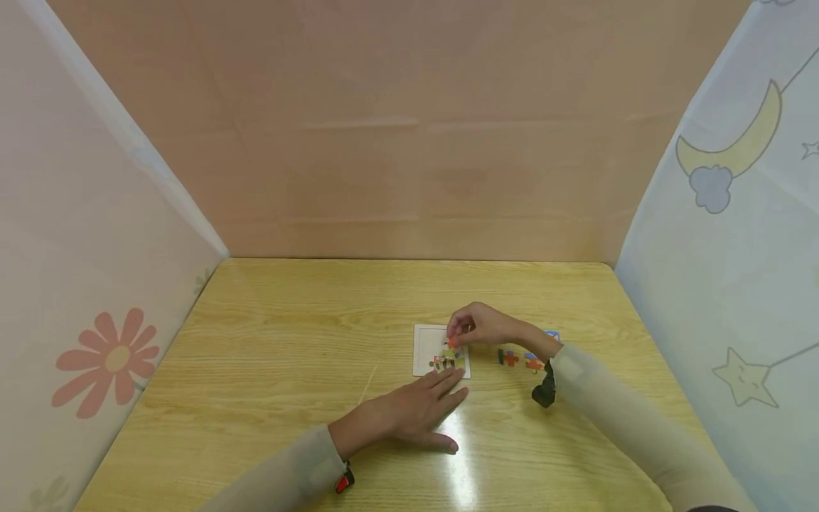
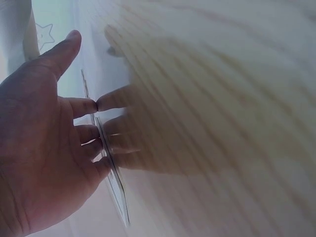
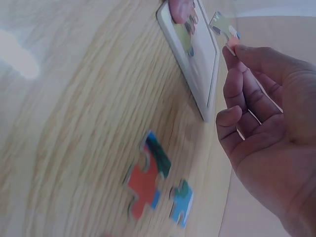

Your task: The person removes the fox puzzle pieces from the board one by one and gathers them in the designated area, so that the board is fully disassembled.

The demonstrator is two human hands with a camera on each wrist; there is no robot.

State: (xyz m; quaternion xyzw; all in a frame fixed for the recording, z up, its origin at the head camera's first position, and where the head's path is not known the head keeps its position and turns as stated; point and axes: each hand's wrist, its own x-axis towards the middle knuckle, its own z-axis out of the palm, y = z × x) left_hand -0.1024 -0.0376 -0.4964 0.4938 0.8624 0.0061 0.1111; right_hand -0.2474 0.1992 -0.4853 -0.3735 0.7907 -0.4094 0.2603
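Observation:
A white square puzzle tray (image 1: 424, 343) lies on the wooden table, with several joined jigsaw pieces (image 1: 453, 361) along its near side. My right hand (image 1: 484, 324) pinches a jigsaw piece (image 3: 223, 27), green with some red, between thumb and fingertip over the tray's right part. In the right wrist view the piece is tilted above the tray (image 3: 201, 74). The left hand (image 1: 416, 410) reaches from the near side, fingers extended and thumb spread, its fingertips resting at the tray's near edge. A fingertip (image 3: 181, 10) covers part of the pieces there.
Loose jigsaw pieces (image 1: 510, 358) lie right of the tray, some partly hidden by the right forearm. The right wrist view shows a red piece (image 3: 142, 185) and a blue piece (image 3: 181, 203) among them. Fabric walls (image 1: 416, 142) stand behind and at both sides.

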